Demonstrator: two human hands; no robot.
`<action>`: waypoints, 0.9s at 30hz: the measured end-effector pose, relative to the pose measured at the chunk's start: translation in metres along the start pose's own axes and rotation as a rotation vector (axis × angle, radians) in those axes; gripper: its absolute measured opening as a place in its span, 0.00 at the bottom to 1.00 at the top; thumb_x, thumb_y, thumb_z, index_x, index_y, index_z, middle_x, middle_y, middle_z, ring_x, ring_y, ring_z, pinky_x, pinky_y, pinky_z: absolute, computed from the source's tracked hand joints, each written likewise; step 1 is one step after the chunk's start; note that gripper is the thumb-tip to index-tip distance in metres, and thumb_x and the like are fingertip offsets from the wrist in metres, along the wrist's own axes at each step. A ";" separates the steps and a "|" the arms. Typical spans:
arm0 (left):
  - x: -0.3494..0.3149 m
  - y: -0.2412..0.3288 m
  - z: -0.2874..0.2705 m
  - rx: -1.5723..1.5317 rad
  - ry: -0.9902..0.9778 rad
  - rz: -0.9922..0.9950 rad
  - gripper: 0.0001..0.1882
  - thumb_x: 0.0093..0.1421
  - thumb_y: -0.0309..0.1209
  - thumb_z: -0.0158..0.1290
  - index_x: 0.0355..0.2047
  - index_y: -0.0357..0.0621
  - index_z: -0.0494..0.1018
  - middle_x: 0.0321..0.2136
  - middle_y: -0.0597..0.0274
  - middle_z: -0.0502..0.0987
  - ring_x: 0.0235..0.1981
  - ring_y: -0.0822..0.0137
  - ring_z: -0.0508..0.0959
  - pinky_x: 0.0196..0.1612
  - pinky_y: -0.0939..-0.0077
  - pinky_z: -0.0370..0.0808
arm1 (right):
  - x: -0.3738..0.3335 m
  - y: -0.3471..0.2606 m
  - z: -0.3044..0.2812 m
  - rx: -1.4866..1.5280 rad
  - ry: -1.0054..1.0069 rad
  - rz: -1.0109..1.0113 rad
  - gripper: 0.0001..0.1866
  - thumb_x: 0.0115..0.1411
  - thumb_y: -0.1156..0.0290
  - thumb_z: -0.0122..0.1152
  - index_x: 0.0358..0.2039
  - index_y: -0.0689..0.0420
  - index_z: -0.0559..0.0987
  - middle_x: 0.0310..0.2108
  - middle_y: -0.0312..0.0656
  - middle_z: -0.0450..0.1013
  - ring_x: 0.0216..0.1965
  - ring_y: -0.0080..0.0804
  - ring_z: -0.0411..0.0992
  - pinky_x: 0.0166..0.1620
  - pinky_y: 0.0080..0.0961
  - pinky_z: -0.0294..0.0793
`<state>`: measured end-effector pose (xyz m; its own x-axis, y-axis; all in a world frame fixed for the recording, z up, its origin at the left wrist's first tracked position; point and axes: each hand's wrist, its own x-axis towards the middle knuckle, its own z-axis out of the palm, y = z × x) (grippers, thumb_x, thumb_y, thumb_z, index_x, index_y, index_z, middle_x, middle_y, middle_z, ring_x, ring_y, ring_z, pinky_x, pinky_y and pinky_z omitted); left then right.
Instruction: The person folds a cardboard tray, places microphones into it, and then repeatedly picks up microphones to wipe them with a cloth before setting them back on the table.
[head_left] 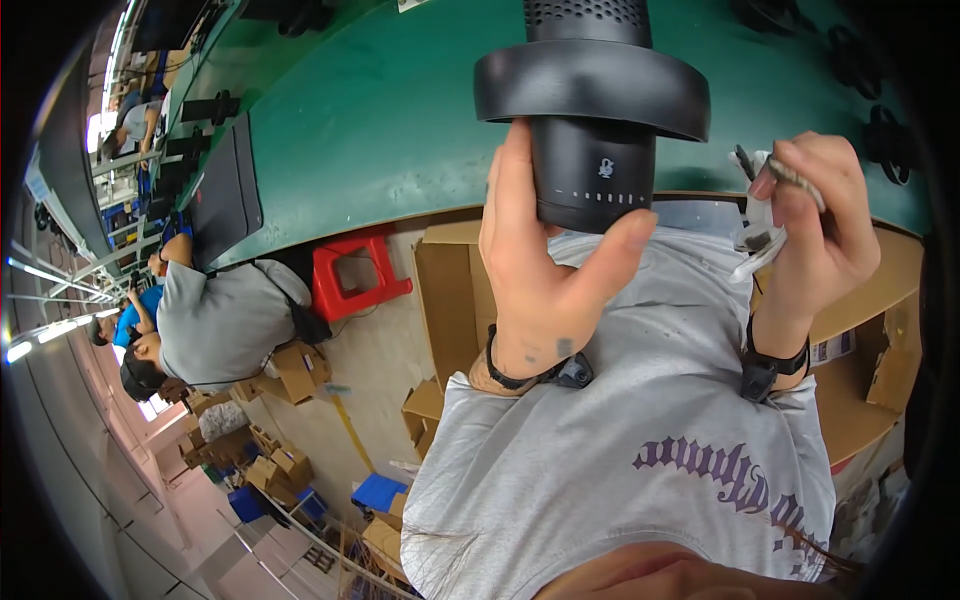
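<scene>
A black desktop microphone (596, 168) is raised over the near edge of the green table, upright, with a perforated top and a wide black ring round its middle. My left hand (545, 275) is closed round its lower body, thumb and fingers at its base. A mute symbol and a row of small light marks face me. To the right, my right hand (825, 220) pinches a crumpled whitish cloth (757, 240) with dark smudges, apart from the microphone. Part of the cloth is hidden by the fingers.
The green table (390, 130) stretches ahead. A black mat (228, 195) lies on its left, and several black ring-shaped parts (885, 145) are on its right. Cardboard boxes (450, 300) stand below the edge; a red stool (360, 275) and a seated co-worker (225, 320) are at left.
</scene>
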<state>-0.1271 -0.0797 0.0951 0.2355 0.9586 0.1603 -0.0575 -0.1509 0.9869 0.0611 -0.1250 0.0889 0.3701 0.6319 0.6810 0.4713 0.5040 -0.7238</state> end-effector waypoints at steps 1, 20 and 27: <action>-0.001 0.001 0.000 0.060 0.007 0.011 0.44 0.44 0.31 0.65 0.56 0.23 0.56 0.43 0.47 0.68 0.39 0.61 0.75 0.38 0.76 0.75 | 0.001 -0.001 0.000 -0.030 -0.008 -0.067 0.10 0.49 0.82 0.59 0.35 0.68 0.79 0.28 0.46 0.73 0.22 0.22 0.68 0.21 0.13 0.62; 0.003 -0.003 -0.008 0.452 -0.073 0.429 0.45 0.38 0.36 0.68 0.53 0.22 0.61 0.32 0.48 0.72 0.28 0.58 0.75 0.29 0.71 0.74 | 0.013 -0.011 0.024 -0.368 -0.143 -0.442 0.15 0.41 0.75 0.68 0.33 0.55 0.82 0.39 0.48 0.68 0.40 0.45 0.69 0.38 0.34 0.76; 0.002 -0.001 -0.008 0.491 -0.118 0.376 0.44 0.39 0.35 0.67 0.53 0.23 0.61 0.35 0.46 0.72 0.31 0.56 0.76 0.32 0.70 0.74 | 0.010 -0.010 0.020 -0.489 -0.308 -0.428 0.16 0.56 0.56 0.51 0.32 0.51 0.83 0.52 0.59 0.65 0.55 0.61 0.61 0.55 0.50 0.66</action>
<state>-0.1341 -0.0762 0.0947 0.3929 0.7896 0.4713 0.2884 -0.5925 0.7522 0.0443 -0.1119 0.1012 -0.1362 0.6116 0.7794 0.8556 0.4692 -0.2186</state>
